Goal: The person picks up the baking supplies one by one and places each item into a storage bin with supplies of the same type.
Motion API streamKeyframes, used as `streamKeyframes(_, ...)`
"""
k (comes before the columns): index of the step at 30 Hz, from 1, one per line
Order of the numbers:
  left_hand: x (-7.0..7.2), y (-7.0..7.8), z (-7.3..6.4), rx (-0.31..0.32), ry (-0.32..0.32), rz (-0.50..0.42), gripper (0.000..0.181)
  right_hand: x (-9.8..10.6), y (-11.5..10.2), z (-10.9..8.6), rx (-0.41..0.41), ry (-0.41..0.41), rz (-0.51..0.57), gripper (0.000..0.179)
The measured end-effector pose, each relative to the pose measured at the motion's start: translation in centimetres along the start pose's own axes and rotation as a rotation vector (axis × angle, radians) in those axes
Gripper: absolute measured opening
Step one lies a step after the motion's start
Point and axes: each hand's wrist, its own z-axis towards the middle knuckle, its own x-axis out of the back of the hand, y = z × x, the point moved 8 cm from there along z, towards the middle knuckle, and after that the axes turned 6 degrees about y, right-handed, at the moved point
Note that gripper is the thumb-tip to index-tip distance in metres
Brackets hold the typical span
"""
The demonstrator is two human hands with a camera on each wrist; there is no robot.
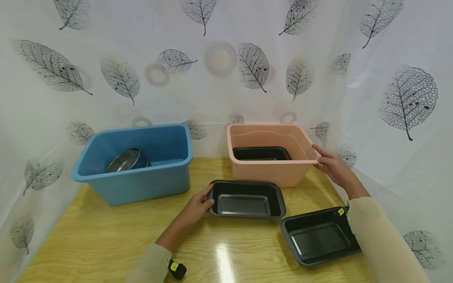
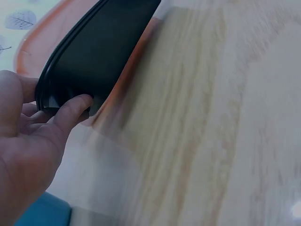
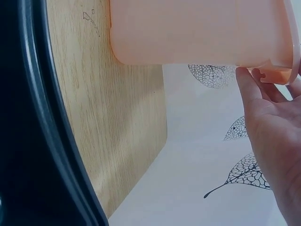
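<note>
My left hand (image 1: 194, 207) grips the left end of a dark loaf pan (image 1: 244, 204), thumb on the outer side in the left wrist view. This pan (image 2: 101, 52) is held in front of a pink plastic tub (image 1: 267, 173); whether it touches the table is hard to tell. My right hand (image 1: 334, 167) holds the tub's right rim, fingers at the edge, as the right wrist view also shows. Inside the tub lies another dark loaf pan (image 1: 262, 153), partly hidden by the front wall. A third loaf pan (image 1: 320, 239) rests on the table under my right forearm.
At the left stands a blue plastic tub (image 1: 141, 188) with a metal bowl (image 1: 124, 160) leaning inside it, beside something partly hidden. The wooden table (image 1: 106, 239) meets white leaf-printed sheeting (image 1: 219, 98) at the back and sides.
</note>
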Motion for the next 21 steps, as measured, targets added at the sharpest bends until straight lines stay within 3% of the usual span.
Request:
streamKeyframes(9, 0.2, 2.7, -1.5, -0.024, -0.033, -0.014, 0.063, -0.2, -0.1, 0.1, 0.019, -0.019, 0.045, 0.063)
streamKeyframes(21, 0.4, 7.7, -3.1, -0.056, -0.068, -0.071, 0.067, -0.3, -0.4, -0.2, 0.019, -0.025, 0.021, 0.065)
